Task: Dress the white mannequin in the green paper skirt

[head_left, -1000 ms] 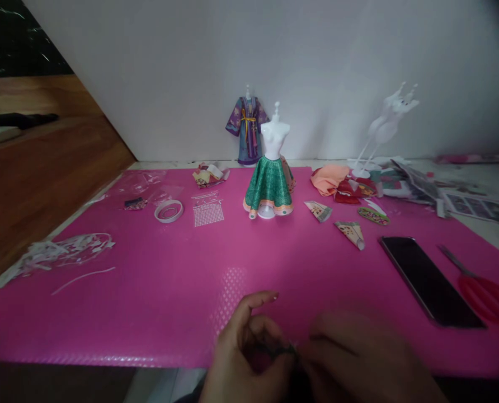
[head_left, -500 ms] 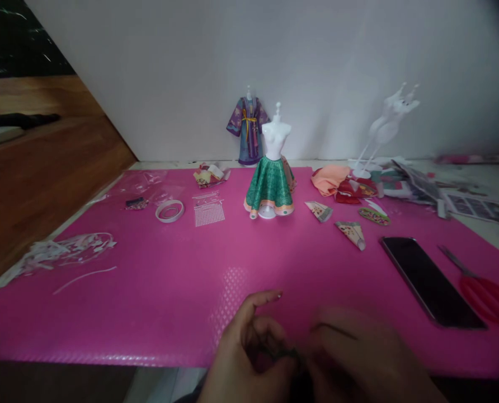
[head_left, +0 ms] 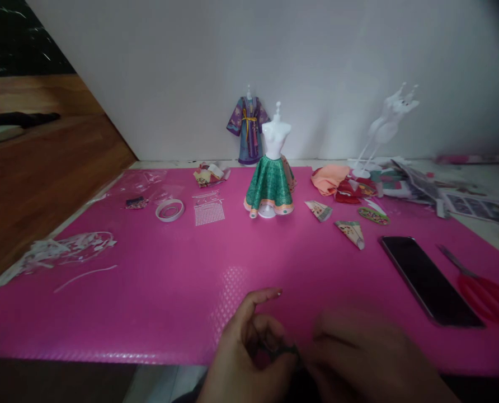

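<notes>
At the near edge of the table, my left hand (head_left: pixel 249 352) pinches a small dark greenish piece (head_left: pixel 286 350), perhaps cloth, between thumb and bent fingers. Its index finger sticks out away from the pinch. Close by on the right is my right hand (head_left: pixel 367 352), fingers curled in, its outline smeared by motion. What its fingertips hold is hidden. Ahead of both hands stands a small white dress form (head_left: pixel 276 137) wearing a green skirt (head_left: pixel 269 182) with a peach hem.
On the pink table mat (head_left: pixel 157 302) lie a phone (head_left: pixel 429 280), red-handled scissors (head_left: pixel 484 288), patterned paper-like pieces (head_left: pixel 350 234), a tape roll (head_left: pixel 169 210) and a bead sheet (head_left: pixel 210 212). Behind stand a purple robe (head_left: pixel 249 131) on a form and another white form (head_left: pixel 386 126) at right.
My right hand has shifted very slightly and stays blurred beside the left. My left hand keeps its pinch in almost the same place. The things on the table have not moved.
</notes>
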Demonstrator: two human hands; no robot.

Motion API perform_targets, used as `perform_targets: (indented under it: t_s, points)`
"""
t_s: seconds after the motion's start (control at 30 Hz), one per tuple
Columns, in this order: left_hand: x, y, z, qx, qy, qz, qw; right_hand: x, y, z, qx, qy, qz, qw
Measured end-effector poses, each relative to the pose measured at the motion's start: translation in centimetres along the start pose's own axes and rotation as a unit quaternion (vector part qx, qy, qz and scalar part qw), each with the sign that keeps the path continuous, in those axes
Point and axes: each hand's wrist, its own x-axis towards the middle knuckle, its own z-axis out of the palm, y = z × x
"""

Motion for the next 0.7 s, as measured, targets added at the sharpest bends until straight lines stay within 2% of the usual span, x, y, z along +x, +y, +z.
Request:
perform_targets:
  t_s: [0.27, 0.47, 0.7]
  points:
    - [0.0, -0.1, 0.0, 0.027, -0.005, 0.006, 1.000, 0.5, -0.2, -0.1, -0.011, 0.015, -0.015, 1.000]
    - [0.0, -0.3, -0.1, 0.032, -0.029, 0.016, 0.999, 1.1, -0.3, -0.1, -0.009, 0.061, -0.037, 0.997]
    - [-0.2, -0.3, 0.0, 0.053, -0.043, 0.018, 0.998, 1.0, -0.4, 0.0, 0.010, 0.050, -0.012, 0.999]
